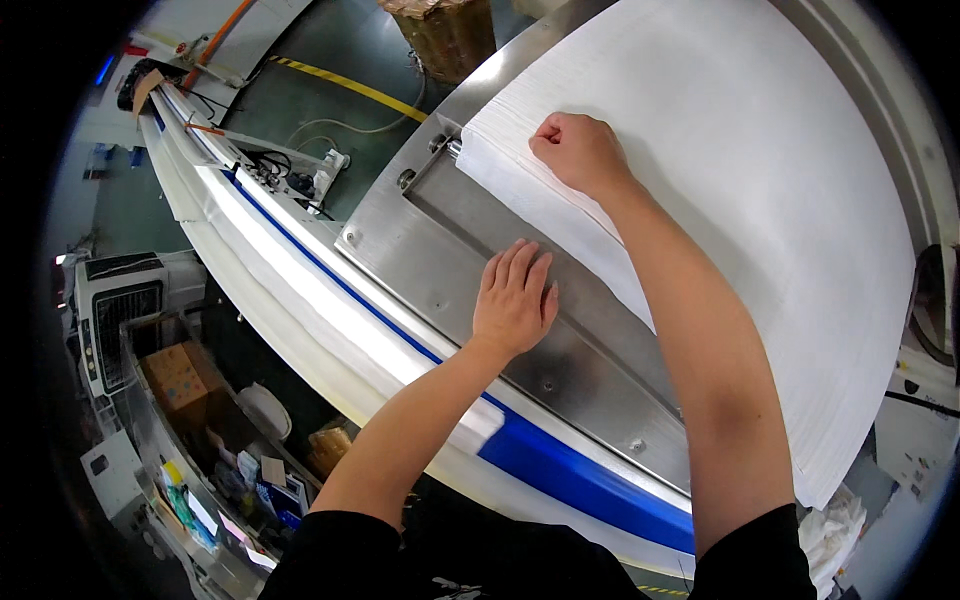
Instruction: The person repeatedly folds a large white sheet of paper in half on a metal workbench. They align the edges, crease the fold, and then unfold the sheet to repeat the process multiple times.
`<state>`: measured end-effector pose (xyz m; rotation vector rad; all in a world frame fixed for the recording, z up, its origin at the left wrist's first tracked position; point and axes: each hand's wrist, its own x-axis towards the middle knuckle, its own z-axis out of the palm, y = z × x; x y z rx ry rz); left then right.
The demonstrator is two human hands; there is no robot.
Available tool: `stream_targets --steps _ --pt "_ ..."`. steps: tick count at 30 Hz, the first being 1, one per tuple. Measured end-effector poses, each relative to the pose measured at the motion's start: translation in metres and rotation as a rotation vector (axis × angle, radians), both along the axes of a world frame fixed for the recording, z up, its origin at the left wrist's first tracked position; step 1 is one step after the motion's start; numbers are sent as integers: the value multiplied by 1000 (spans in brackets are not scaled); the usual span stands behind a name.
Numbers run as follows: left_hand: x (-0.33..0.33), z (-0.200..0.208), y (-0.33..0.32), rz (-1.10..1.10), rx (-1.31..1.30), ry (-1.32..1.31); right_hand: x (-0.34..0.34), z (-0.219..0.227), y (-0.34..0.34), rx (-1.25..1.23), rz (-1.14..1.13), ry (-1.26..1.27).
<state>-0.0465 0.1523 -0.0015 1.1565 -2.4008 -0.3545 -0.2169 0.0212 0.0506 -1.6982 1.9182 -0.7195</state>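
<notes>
A thick stack of white sheets, layered at its near left edge, lies across a steel table. I cannot tell whether the sheets are cloth or paper. My right hand rests on the stack close to its left edge, fingers curled into a fist with nothing visible in it. On the bare steel to the left of the stack is my left hand, open, palm down, fingers slightly apart. It is beside a recessed channel that runs along the table by the stack's edge.
Along the table's near side run a bright white strip and a blue band. A carton and loose items fill a bin at lower left, beside a white air cooler. A brown wrapped box stands beyond the table.
</notes>
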Motion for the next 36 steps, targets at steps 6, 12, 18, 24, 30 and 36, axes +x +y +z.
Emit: stream_targets --steps 6,12,18,24,30,36 --pt "1 3 -7 22 77 107 1 -1 2 8 -58 56" --pt "-1 28 -89 126 -231 81 -1 -9 4 -82 -92 116" --pt "12 29 -140 -53 -357 -95 -1 -11 3 -94 -79 119" --pt "21 30 -141 -138 -375 -194 -5 -8 10 -152 -61 63" --pt "46 47 -160 -421 -259 -406 4 9 141 -153 -135 129" --pt "16 88 -148 -379 -135 -752 -122 -6 367 39 -552 566"
